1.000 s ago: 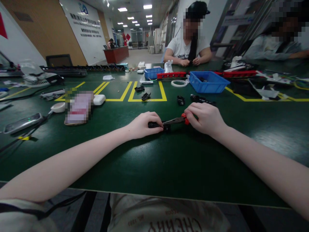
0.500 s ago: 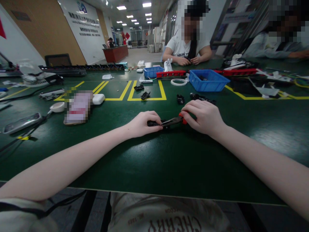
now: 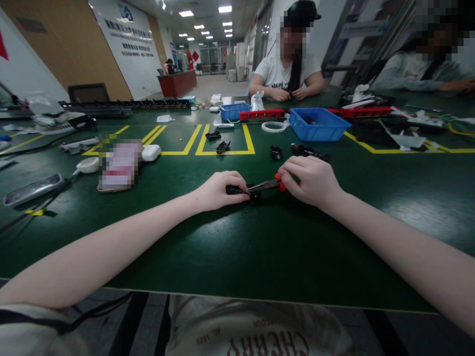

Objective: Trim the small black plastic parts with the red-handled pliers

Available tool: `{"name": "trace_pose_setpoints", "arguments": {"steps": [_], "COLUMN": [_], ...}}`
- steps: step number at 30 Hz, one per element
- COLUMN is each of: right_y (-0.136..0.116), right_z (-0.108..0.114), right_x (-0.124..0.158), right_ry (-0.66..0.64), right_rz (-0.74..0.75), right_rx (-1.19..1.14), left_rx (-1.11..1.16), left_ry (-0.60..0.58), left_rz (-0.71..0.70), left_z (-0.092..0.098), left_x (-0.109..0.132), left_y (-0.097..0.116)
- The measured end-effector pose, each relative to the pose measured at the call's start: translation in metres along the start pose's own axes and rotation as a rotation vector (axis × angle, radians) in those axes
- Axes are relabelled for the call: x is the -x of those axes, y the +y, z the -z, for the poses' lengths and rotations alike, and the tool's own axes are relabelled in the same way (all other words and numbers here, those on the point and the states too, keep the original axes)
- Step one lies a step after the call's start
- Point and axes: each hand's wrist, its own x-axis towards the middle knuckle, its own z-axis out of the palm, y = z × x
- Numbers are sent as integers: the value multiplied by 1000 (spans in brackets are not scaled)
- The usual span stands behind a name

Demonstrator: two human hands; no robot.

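My left hand (image 3: pixel 223 190) is closed around a small black plastic part (image 3: pixel 254 193), holding it low over the green table. In my right hand (image 3: pixel 310 180) is a pair of needle-nose pliers (image 3: pixel 265 185) with red handles, mostly covered by the fingers. The long jaws point left and reach the black part beside my left fingertips; what exactly they grip is too small to make out. Just beyond my right hand lie a small black piece (image 3: pixel 276 152) and a longer black part (image 3: pixel 308 151).
Two black pieces (image 3: pixel 223 147) lie inside a yellow-taped area. Behind stand a blue bin (image 3: pixel 318 125), a white tape roll (image 3: pixel 274 127) and a smaller blue bin (image 3: pixel 235 111). To the left are a phone (image 3: pixel 120 165) and a white case (image 3: pixel 151 153). A person (image 3: pixel 285 74) sits opposite.
Both hands stay almost in place. My right hand and the pliers shift very slightly left and down, with the jaws still at the black part.
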Motion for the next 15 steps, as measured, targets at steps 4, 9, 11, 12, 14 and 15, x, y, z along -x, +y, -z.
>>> {"name": "trace_pose_setpoints", "arguments": {"steps": [4, 9, 11, 12, 14, 15], "right_y": [0, 0, -1, -1, -2, -2], "right_z": [0, -1, -1, -1, -2, -2], "right_x": [0, 0, -1, -1, -2, -2], "right_ry": [29, 40, 42, 43, 45, 48], "right_rz": [-44, -71, -76, -76, -74, -74], "right_rx": [-16, -6, -6, -9, -14, -15], "left_rx": [-22, -9, 17, 34, 67, 77], "left_ry": [25, 42, 31, 27, 19, 15], "left_rz": [2, 43, 54, 57, 64, 66], "left_z": [-1, 0, 0, 0, 1, 1], "left_x": [0, 2, 3, 3, 3, 3], "left_y": [1, 5, 6, 7, 7, 7]}}
